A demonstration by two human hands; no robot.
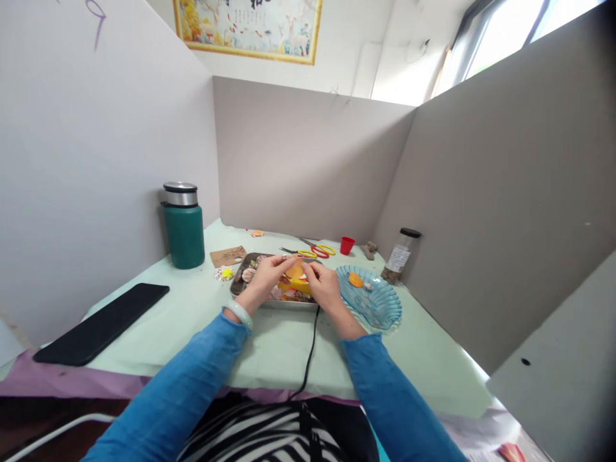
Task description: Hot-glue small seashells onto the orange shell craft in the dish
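Observation:
Both my hands meet over a metal tray [239,280] that holds small shells and flower pieces. My left hand [265,276] and my right hand [323,286] pinch a small orange piece [294,271] between their fingertips, above a yellow tool [294,285] lying on the tray. A black cord [310,346] runs from that tool toward me. A pale bangle [239,314] circles my left wrist.
A blue shell-shaped glass dish [373,301] with an orange piece sits right of the tray. Scissors [315,251], a red cup [347,245] and a jar [400,256] stand behind. A green flask [183,224], a brown card [228,256] and a black phone [101,324] lie left.

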